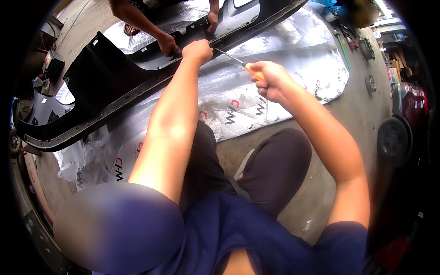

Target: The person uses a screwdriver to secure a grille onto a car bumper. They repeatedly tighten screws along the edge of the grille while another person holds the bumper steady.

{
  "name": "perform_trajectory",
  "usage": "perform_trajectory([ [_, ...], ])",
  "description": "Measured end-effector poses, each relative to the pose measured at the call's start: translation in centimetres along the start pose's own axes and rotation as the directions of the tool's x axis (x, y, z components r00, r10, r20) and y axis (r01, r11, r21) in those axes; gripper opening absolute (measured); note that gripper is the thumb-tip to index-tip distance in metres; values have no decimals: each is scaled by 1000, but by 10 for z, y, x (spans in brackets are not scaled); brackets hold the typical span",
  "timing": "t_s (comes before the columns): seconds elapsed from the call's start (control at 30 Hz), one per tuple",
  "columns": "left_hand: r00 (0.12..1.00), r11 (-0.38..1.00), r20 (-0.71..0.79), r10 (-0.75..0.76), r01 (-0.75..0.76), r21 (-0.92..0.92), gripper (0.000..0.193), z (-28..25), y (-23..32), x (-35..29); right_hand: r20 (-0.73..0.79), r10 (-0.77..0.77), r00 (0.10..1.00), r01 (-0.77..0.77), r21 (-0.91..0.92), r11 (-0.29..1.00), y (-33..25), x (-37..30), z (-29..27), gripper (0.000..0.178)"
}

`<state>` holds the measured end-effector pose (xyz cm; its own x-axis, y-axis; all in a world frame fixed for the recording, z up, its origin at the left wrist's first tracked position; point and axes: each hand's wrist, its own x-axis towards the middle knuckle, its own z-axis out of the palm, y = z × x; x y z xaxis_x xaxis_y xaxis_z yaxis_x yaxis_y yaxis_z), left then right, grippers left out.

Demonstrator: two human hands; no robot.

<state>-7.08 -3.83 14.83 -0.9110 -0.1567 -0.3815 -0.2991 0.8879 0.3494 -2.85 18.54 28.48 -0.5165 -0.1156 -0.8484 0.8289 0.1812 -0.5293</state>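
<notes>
A long black car body panel [103,68], bumper-like with curved cutouts and a holed rim, stretches diagonally across the upper left. My left hand [198,51] is closed in a fist at the panel's near rim; what its fingers hold is hidden. In my closed right hand [271,81] is a screwdriver [250,68] by its orange handle. Its metal shaft points left toward the rim, close beside my left fist, where I cannot make out the tip. Across the panel, another person's one hand [168,45] and other hand [212,22] rest at its far part.
Silvery printed foil sheeting [275,103] lies under the panel on the concrete floor [353,110]. My bent knee [288,151] is close below my hands. A dark red vehicle part [410,103], a black wheel-like disc [394,140] and a green rod [342,49] are at the right.
</notes>
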Motion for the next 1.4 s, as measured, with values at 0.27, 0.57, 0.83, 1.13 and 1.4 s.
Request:
perform_trajectory([
  [0.27, 999, 997, 53, 8, -5, -72, 46, -1, -16, 14, 712, -661, 239, 212, -702, -680, 13, 1, -29, 23],
  [0.57, 998, 994, 10, -58, 58, -90, 36, -2, 7, 2, 13, -760, 650, 340, -899, 276, 18, 47, -27, 33],
  [0.83, 1000, 999, -10, -14, 13, -47, 39, 1, 4, -1, 588, -771, 245, 262, -805, -532, 41, 22, -21, 25],
  [1.13, 998, 998, -27, -51, 49, -42, 40, -12, -4, -4, 231, -801, 553, 217, -968, -129, 22, -16, 3, 17],
  [1.4, 1000, 1000, -10, -27, 27, -12, 41, -9, 6, -3, -22, -7, 1000, 5, -106, 994, 6, -3, -2, 20],
])
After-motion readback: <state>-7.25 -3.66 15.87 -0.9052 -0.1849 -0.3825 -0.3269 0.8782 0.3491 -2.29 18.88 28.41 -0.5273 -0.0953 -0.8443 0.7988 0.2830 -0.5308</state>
